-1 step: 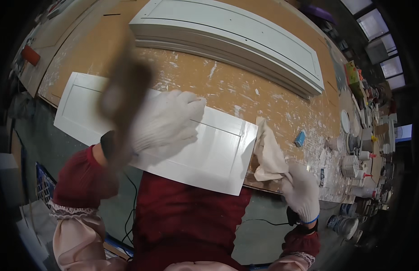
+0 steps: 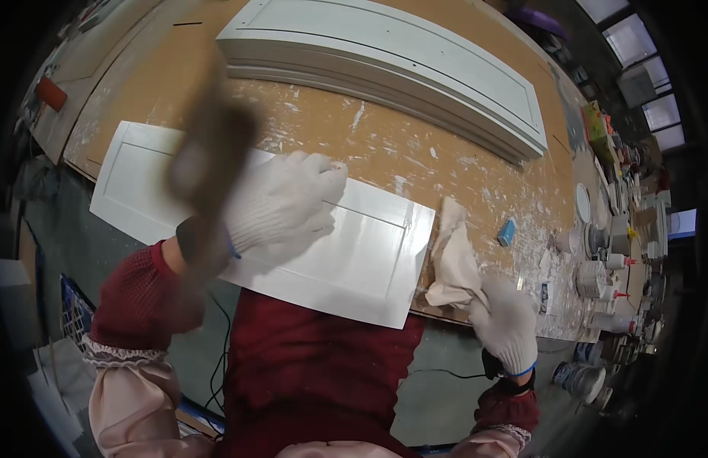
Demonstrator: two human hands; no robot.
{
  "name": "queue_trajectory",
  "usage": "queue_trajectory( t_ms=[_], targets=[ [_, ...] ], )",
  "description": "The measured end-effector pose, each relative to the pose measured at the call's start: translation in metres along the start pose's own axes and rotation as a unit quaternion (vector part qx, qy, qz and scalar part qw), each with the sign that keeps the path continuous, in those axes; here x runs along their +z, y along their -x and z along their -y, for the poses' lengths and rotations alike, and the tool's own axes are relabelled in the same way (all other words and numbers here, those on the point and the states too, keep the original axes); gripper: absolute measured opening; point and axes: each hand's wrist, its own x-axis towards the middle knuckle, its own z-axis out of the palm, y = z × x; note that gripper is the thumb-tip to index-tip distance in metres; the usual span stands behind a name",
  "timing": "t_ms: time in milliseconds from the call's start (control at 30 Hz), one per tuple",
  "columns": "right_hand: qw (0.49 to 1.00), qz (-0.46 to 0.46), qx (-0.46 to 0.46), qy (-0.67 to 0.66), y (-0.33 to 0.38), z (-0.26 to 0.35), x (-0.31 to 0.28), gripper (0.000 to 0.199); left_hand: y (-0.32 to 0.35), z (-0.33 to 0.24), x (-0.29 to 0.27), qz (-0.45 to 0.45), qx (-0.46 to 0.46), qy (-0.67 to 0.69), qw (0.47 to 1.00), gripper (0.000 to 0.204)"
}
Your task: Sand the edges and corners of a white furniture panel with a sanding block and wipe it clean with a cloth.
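Observation:
A white framed panel (image 2: 361, 259) lies flat along the near edge of the workbench, partly above my lap. My left hand (image 2: 289, 198), in a white knitted glove, rests over the middle of it. Its fingers are curled together; what is in them, if anything, stays hidden. At the panel's right end, my gloved right hand (image 2: 508, 324) grips one corner of a cream cloth (image 2: 454, 256). The rest of the cloth lies crumpled on the bench. A blurred brown shape (image 2: 216, 153) close to the camera covers part of the panel and my left wrist.
Stacked white panels (image 2: 384, 57) lie across the far side of the paint-spotted bench (image 2: 399, 145). Beyond the cloth sits a small blue block (image 2: 506, 233). Tubs and bottles (image 2: 594, 280) crowd the right side. An orange-red block (image 2: 51, 93) is at the far left.
My right hand has shifted slightly, and the cloth with it has changed its folds and moved a little right. My left hand stays nearly in place on the panel.

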Motion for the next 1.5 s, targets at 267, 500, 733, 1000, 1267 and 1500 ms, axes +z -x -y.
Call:
queue_trajectory(
  t_ms=[267,500,733,1000,1267,1500],
  targets=[
    [0.997,0.024,-0.021,-0.075,-0.045,0.025,0.02,0.047,-0.01,0.005,0.02,-0.06,0.023,-0.028,0.998,0.029],
    [0.99,0.005,-0.13,-0.063,-0.051,0.012,0.05,0.044,-0.013,0.007,0.016,-0.033,0.006,-0.046,0.998,0.035],
    [0.984,-0.071,-0.065,-0.147,-0.061,0.024,0.036,0.03,-0.015,0.012,0.025,0.002,-0.001,-0.038,0.999,0.036],
    [0.997,0.024,-0.067,0.043,-0.085,0.055,0.042,0.022,-0.018,0.014,0.022,-0.004,0.022,-0.051,0.998,0.038],
    [0.999,-0.016,-0.031,-0.034,-0.105,0.066,0.042,0.02,-0.017,0.031,0.039,-0.073,0.048,-0.02,0.996,0.037],
    [0.999,0.015,-0.025,-0.026,-0.085,0.059,0.048,0.028,-0.017,0.033,0.052,-0.093,0.071,-0.032,0.993,0.039]
  ],
)
